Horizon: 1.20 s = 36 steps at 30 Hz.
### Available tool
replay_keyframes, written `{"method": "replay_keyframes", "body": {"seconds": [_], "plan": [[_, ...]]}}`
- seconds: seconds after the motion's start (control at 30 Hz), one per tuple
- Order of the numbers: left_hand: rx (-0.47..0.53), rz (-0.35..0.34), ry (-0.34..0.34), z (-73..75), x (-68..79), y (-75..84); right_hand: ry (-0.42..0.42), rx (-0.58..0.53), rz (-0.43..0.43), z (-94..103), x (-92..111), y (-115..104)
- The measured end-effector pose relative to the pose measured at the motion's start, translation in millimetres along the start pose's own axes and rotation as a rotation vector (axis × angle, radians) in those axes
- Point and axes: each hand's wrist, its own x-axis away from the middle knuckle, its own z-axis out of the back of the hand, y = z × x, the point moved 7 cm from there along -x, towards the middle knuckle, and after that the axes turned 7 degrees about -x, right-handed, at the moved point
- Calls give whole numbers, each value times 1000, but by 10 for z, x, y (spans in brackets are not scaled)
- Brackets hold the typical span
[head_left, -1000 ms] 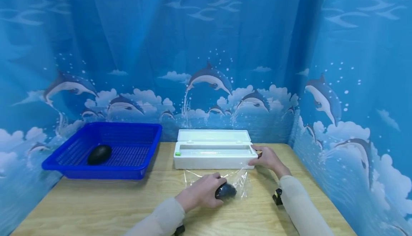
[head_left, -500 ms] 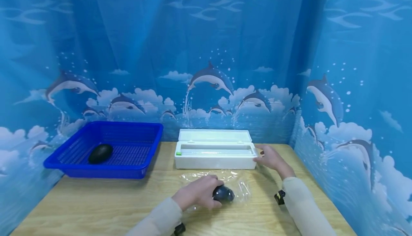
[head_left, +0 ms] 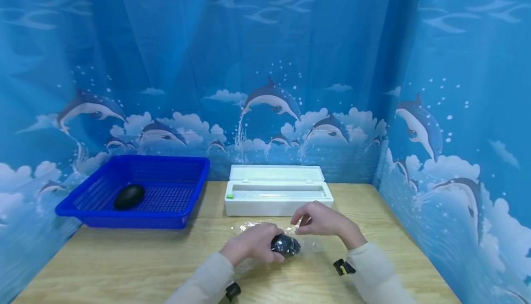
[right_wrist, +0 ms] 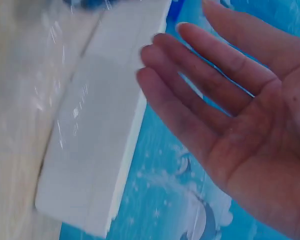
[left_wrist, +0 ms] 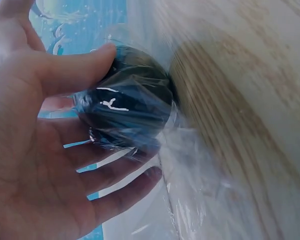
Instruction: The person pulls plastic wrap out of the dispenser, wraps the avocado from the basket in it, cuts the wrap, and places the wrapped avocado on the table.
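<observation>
My left hand (head_left: 254, 243) grips a dark oval avocado (head_left: 285, 245) on the table. In the left wrist view clear cling film (left_wrist: 190, 175) lies tight and wrinkled around the avocado (left_wrist: 135, 100), with a loose part trailing off it. The thumb presses its top side and the fingers curve beneath. My right hand (head_left: 325, 221) hovers just right of the avocado, fingers slightly bent; the right wrist view shows this hand (right_wrist: 240, 115) holding nothing. Behind both hands stands a white cling film dispenser (head_left: 278, 208), lid raised, with a small green slider at its left end.
To the left a blue plastic basket (head_left: 199, 189) holds another dark avocado (head_left: 129, 197). A wooden table (head_left: 103, 267) carries everything. Blue dolphin-printed curtains (head_left: 186, 64) close in the back and sides.
My right hand has left the dispenser's right end and come forward and left towards the avocado. My left hand has rolled the avocado slightly left, gathering the film around it.
</observation>
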Motion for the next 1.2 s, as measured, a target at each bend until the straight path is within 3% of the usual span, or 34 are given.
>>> {"method": "replay_keyframes", "body": {"seconds": [0.23,0.53,0.7,0.93,1.2], "plan": [[56,32,5,2,19,-62,-72,-25,-50,-297,-52,-41],[6,41,76,98,104,-156,-77,-50,-56,-344,-96,-33],[86,17,127,188,131,-158,-77,-43,-81,-345,-101,-33],[188,-25,114,160,123,-126,-49,-2,-78,-363,-112,-57],[188,51,71,134,82,-152,-28,27,-87,-394,-141,-20]]}}
